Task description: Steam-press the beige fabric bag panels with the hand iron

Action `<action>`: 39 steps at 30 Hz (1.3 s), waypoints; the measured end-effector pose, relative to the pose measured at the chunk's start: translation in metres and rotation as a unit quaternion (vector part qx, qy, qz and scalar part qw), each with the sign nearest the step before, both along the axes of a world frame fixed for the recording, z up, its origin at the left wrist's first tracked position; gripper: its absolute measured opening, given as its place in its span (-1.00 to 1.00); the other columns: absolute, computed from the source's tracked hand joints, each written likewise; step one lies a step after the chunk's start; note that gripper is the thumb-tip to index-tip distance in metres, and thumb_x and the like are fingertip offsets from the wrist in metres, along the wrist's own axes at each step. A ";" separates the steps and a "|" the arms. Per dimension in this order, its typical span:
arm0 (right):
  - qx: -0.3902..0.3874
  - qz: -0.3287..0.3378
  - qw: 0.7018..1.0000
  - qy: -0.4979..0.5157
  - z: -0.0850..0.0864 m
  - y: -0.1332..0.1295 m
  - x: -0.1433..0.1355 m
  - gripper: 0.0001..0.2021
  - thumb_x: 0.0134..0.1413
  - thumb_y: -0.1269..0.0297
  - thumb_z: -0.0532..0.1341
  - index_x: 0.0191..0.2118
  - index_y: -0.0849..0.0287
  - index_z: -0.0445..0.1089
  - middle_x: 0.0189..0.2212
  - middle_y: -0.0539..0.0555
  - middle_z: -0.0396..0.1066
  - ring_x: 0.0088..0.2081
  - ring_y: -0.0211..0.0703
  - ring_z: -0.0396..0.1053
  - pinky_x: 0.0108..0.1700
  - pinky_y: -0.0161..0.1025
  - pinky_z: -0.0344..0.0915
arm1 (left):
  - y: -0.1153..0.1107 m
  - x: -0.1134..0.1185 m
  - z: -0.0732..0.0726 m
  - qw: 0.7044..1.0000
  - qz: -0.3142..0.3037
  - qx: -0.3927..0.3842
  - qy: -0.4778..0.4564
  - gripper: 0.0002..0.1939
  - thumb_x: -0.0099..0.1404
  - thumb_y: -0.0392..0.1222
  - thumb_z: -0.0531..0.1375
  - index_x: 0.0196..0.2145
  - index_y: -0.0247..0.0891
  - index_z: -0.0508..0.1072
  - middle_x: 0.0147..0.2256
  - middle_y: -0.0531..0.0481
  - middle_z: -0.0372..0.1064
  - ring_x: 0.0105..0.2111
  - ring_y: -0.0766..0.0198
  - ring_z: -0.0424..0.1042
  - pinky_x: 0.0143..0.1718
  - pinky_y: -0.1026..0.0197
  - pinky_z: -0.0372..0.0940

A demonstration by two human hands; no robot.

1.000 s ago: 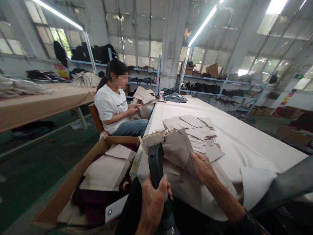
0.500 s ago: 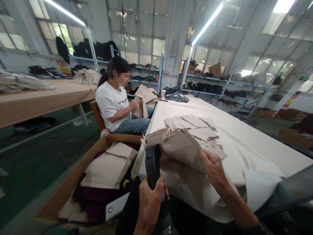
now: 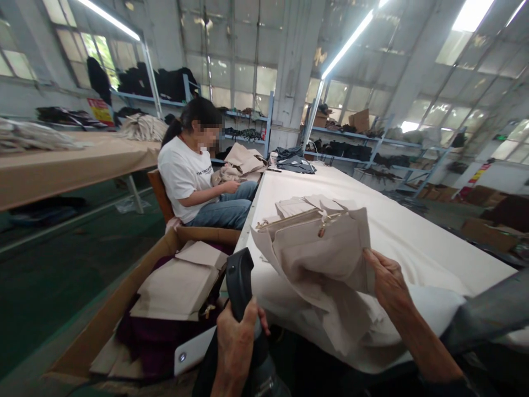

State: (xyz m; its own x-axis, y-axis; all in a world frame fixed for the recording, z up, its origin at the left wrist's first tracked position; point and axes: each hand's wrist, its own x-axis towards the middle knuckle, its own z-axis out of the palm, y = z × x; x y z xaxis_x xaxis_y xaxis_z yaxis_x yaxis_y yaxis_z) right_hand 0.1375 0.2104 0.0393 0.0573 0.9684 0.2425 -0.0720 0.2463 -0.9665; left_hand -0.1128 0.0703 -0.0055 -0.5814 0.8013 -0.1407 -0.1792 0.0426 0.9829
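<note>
My left hand (image 3: 236,339) is wrapped round a black hand-held tool (image 3: 239,278) with a bent upper end; its exact kind I cannot make out. My right hand (image 3: 387,277) pinches the right edge of a beige zippered bag piece (image 3: 316,251), lifted over the table's near side. A gold zipper (image 3: 289,220) runs along its top, with a metal pull (image 3: 323,227) hanging down. The tool's upper end is left of the bag piece, with a gap between them. Other beige pieces (image 3: 291,206) lie partly hidden behind it on the white-covered table (image 3: 397,231).
At my left stands a cardboard box (image 3: 93,325) holding beige pieces (image 3: 177,284) and purple cloth (image 3: 157,339). A white device (image 3: 194,350) is by its near side. A seated person (image 3: 190,171) works beyond the box. Dark garments (image 3: 293,160) lie at the table's far end.
My right hand has moved right with the bag piece, turning its zippered face more towards me. The tool has shifted left, away from the piece. The seated person's hands have lowered.
</note>
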 end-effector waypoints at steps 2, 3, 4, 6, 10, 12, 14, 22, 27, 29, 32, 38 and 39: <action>-0.029 -0.003 0.999 0.032 0.002 0.000 0.009 -0.68 -0.19 0.05 0.38 -0.33 0.18 0.53 -0.43 0.10 0.54 -0.36 0.00 0.48 -0.35 -0.19 0.42 | -0.001 0.002 0.002 1.000 -0.004 0.009 -0.010 -0.68 0.10 0.02 0.20 -0.60 -0.28 0.34 -0.75 0.04 0.31 -0.75 0.28 0.31 -0.70 0.29 0.22; -0.040 -0.004 0.998 0.042 0.002 -0.001 0.013 -0.68 -0.19 0.06 0.39 -0.31 0.17 0.54 -0.42 0.09 0.55 -0.35 0.00 0.49 -0.33 -0.18 0.43 | -0.001 0.003 0.003 1.000 -0.008 0.011 -0.011 -0.69 0.10 0.01 0.21 -0.60 -0.28 0.34 -0.75 0.04 0.31 -0.75 0.28 0.31 -0.70 0.30 0.22; -0.046 -0.005 0.998 0.045 0.002 -0.002 0.017 -0.67 -0.19 0.08 0.39 -0.29 0.16 0.54 -0.41 0.09 0.55 -0.35 0.01 0.50 -0.32 -0.18 0.44 | -0.002 0.004 0.004 1.000 -0.012 0.011 -0.010 -0.69 0.10 0.00 0.21 -0.61 -0.28 0.34 -0.75 0.04 0.31 -0.75 0.29 0.31 -0.70 0.30 0.22; -0.052 -0.003 0.998 0.044 -0.001 -0.004 0.023 -0.68 -0.17 0.09 0.39 -0.26 0.16 0.54 -0.40 0.09 0.55 -0.34 0.01 0.51 -0.32 -0.18 0.45 | -0.003 0.005 0.005 1.000 -0.018 0.011 -0.003 -0.69 0.11 0.00 0.20 -0.61 -0.28 0.35 -0.76 0.04 0.30 -0.75 0.29 0.31 -0.69 0.31 0.22; -0.046 0.006 0.998 0.048 -0.012 -0.003 0.031 -0.69 -0.13 0.09 0.37 -0.26 0.16 0.53 -0.38 0.08 0.56 -0.34 0.01 0.51 -0.35 -0.18 0.46 | -0.009 0.007 0.005 1.000 -0.020 0.016 0.006 -0.65 0.13 0.05 0.19 -0.61 -0.28 0.35 -0.76 0.03 0.31 -0.75 0.29 0.30 -0.68 0.30 0.23; -0.051 0.006 0.997 0.049 -0.016 -0.002 0.031 -0.69 -0.13 0.10 0.37 -0.25 0.17 0.53 -0.37 0.08 0.56 -0.35 0.00 0.51 -0.36 -0.20 0.46 | -0.016 0.007 0.004 1.000 -0.010 0.016 0.004 -0.65 0.11 0.07 0.20 -0.60 -0.27 0.36 -0.77 0.04 0.30 -0.75 0.29 0.29 -0.68 0.30 0.23; -0.060 0.003 0.997 0.051 -0.017 -0.001 0.030 -0.68 -0.14 0.10 0.38 -0.25 0.17 0.53 -0.37 0.08 0.56 -0.36 -0.01 0.51 -0.37 -0.21 0.45 | -0.023 0.006 0.003 1.000 0.008 0.009 0.000 -0.64 0.10 0.09 0.20 -0.60 -0.27 0.36 -0.77 0.03 0.31 -0.75 0.27 0.30 -0.69 0.29 0.22; -0.050 0.001 0.998 0.041 -0.019 -0.001 0.020 -0.68 -0.12 0.09 0.37 -0.26 0.19 0.52 -0.37 0.11 0.55 -0.34 0.02 0.50 -0.41 -0.21 0.44 | -0.043 0.003 -0.005 0.999 0.026 0.008 -0.034 -0.65 0.07 0.07 0.22 -0.59 -0.29 0.37 -0.76 0.03 0.30 -0.75 0.27 0.29 -0.68 0.28 0.21; -0.047 0.005 0.998 0.031 -0.020 -0.001 0.021 -0.69 -0.13 0.09 0.37 -0.27 0.17 0.53 -0.38 0.09 0.56 -0.34 0.03 0.50 -0.42 -0.22 0.44 | -0.044 0.010 -0.001 0.999 0.002 0.034 -0.030 -0.68 0.09 0.05 0.20 -0.57 -0.28 0.37 -0.77 0.07 0.26 -0.75 0.29 0.27 -0.65 0.28 0.21; -0.046 0.009 0.998 0.036 -0.019 -0.002 0.020 -0.70 -0.13 0.10 0.38 -0.27 0.16 0.53 -0.37 0.08 0.56 -0.33 0.02 0.50 -0.41 -0.23 0.44 | -0.044 0.012 0.002 0.999 0.004 0.038 -0.025 -0.69 0.09 0.04 0.20 -0.59 -0.26 0.35 -0.76 0.07 0.26 -0.75 0.31 0.26 -0.64 0.28 0.20; -0.048 0.008 0.998 0.041 -0.018 -0.004 0.020 -0.71 -0.13 0.11 0.38 -0.27 0.16 0.54 -0.37 0.08 0.56 -0.33 0.01 0.51 -0.40 -0.23 0.45 | -0.042 0.012 0.006 0.999 0.008 0.040 -0.006 -0.71 0.11 0.00 0.18 -0.60 -0.25 0.33 -0.76 0.07 0.27 -0.73 0.33 0.26 -0.61 0.30 0.20; -0.060 0.006 0.998 0.024 -0.018 -0.005 0.020 -0.71 -0.13 0.11 0.37 -0.26 0.17 0.54 -0.39 0.08 0.56 -0.34 0.04 0.51 -0.37 -0.18 0.46 | -0.033 0.009 0.004 0.999 -0.024 0.045 -0.005 -0.72 0.13 0.00 0.15 -0.57 -0.26 0.37 -0.74 0.06 0.29 -0.72 0.30 0.28 -0.59 0.27 0.22; -0.059 0.005 0.998 0.025 -0.018 -0.006 0.020 -0.71 -0.14 0.12 0.37 -0.27 0.16 0.54 -0.40 0.08 0.56 -0.34 0.04 0.51 -0.37 -0.18 0.47 | -0.030 0.009 0.004 0.998 -0.034 0.049 -0.003 -0.71 0.14 0.00 0.15 -0.57 -0.26 0.37 -0.74 0.05 0.30 -0.71 0.30 0.29 -0.58 0.27 0.23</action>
State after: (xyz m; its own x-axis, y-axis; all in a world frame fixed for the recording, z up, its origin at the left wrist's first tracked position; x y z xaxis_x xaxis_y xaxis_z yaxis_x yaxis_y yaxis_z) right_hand 0.1575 0.2049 0.0217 0.0574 0.9906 0.1242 -0.1226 0.1305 -0.9838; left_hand -0.1041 0.0398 -0.0019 -0.5241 0.8494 -0.0620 -0.1846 -0.0422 0.9819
